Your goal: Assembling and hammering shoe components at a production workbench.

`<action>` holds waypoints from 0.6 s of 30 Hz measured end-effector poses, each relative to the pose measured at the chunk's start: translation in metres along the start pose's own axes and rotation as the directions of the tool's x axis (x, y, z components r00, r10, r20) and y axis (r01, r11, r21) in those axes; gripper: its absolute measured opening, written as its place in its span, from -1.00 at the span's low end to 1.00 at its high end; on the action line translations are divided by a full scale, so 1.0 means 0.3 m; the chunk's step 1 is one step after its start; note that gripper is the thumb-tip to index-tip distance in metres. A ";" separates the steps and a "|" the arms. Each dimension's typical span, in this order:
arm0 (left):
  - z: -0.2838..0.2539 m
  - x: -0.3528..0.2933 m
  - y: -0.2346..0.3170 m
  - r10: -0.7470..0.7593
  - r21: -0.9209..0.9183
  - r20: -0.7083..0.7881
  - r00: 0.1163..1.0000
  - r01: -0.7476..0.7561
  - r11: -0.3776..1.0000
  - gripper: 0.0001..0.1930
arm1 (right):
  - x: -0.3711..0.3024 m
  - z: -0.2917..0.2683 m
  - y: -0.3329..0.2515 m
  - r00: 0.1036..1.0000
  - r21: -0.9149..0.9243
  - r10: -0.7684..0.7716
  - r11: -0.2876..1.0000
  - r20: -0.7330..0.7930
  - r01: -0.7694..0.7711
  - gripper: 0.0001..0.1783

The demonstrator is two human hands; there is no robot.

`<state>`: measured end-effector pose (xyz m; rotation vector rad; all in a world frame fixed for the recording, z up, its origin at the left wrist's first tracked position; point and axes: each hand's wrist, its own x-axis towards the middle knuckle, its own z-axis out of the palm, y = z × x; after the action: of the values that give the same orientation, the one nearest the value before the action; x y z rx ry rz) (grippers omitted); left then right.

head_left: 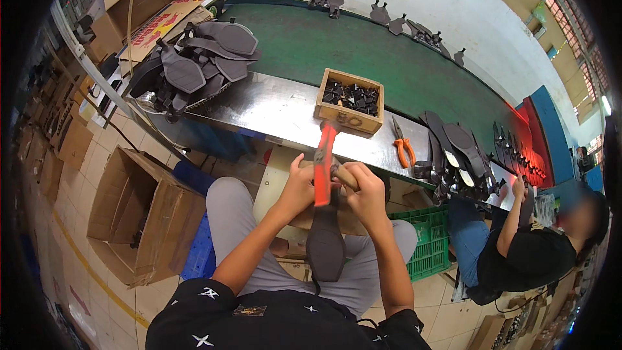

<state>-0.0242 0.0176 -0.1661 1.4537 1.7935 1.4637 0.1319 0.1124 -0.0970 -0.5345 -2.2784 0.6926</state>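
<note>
Red lettering on a yellow ground is borne by a cardboard panel (pixel 157 28) at the left end of the workbench (pixel 275 100). Dark marks are carried by the front wall of a wooden box (pixel 333 114) near the front edge of the workbench; whether figures are meant cannot be determined. Print too small to be read is shown on a dark rectangular label (pixel 249 310) on the foreground shirt (pixel 285 330). Small pale marks, likewise illegible, are seen on the co-worker's black shirt (pixel 526 256).
</note>
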 end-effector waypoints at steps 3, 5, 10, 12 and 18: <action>0.015 -0.003 -0.031 0.151 0.067 -0.059 0.987 -0.147 0.987 -0.73 | -0.009 -0.007 -0.007 0.997 -0.154 -0.062 0.986 0.042 0.068 -0.73; 0.024 -0.002 -0.048 0.236 0.098 -0.091 0.968 -0.227 0.969 -0.73 | -0.013 -0.006 -0.015 0.995 -0.207 -0.080 0.974 0.062 0.091 -0.71; 0.014 0.010 -0.031 0.216 0.115 -0.037 0.976 -0.210 0.971 -0.66 | -0.010 -0.001 -0.029 0.995 -0.232 -0.001 0.972 0.098 0.024 -0.71; -0.006 0.017 0.001 0.023 -0.149 0.020 1.000 -0.020 0.989 -0.66 | -0.007 -0.008 -0.026 0.996 -0.156 0.002 0.988 0.088 0.012 -0.69; -0.058 0.048 0.081 -0.114 -0.144 0.109 0.987 0.129 0.981 -0.69 | 0.001 -0.025 -0.025 0.996 -0.037 0.064 0.997 0.062 -0.062 -0.73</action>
<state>-0.0326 0.0201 -0.1341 1.2963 1.6439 1.4063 0.1358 0.1092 -0.0877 -0.6111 -2.3443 0.7108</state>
